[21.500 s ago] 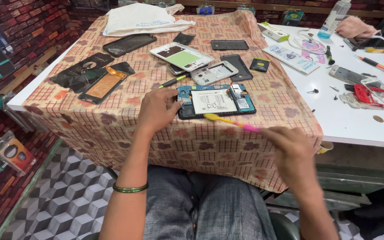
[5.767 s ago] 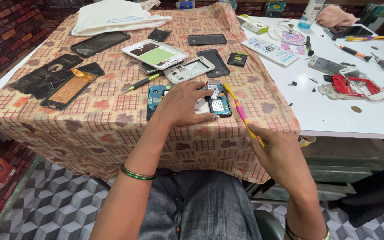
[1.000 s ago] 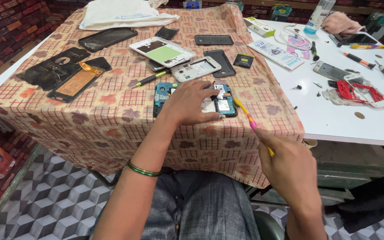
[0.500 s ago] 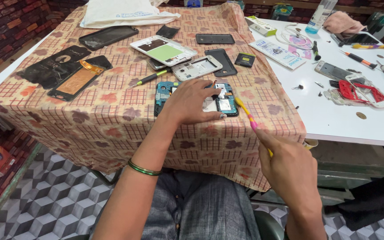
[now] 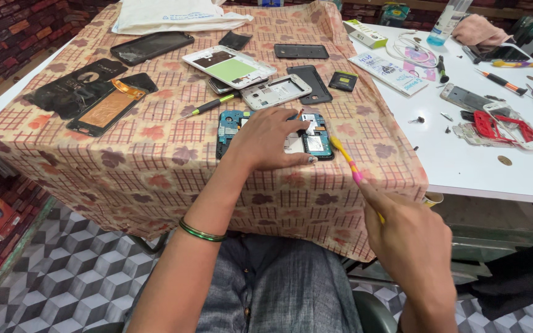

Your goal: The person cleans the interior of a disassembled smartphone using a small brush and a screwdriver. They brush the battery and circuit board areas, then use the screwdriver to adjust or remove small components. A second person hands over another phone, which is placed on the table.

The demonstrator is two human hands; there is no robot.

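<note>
1. Since half a second ago, almost nothing has shifted: the left hand (image 5: 271, 140) remains flat on the opened phone (image 5: 276, 136), and the right hand (image 5: 409, 237) keeps the same raised pose.
2. Left hand: fingers spread and pressing down on the phone's exposed blue board, not curled around it.
3. Right hand: closed around a yellow-and-pink screwdriver (image 5: 352, 171), whose tip sits at the phone's right edge.
4. Phone: lies on the checked tablecloth (image 5: 155, 166), near the table's front edge.
5. Just behind it lie a green-handled tool (image 5: 209, 106) and a silver phone frame (image 5: 276, 92).
6. Farther right, on the white table (image 5: 464, 166), rests a red phone frame (image 5: 499, 126).
</note>
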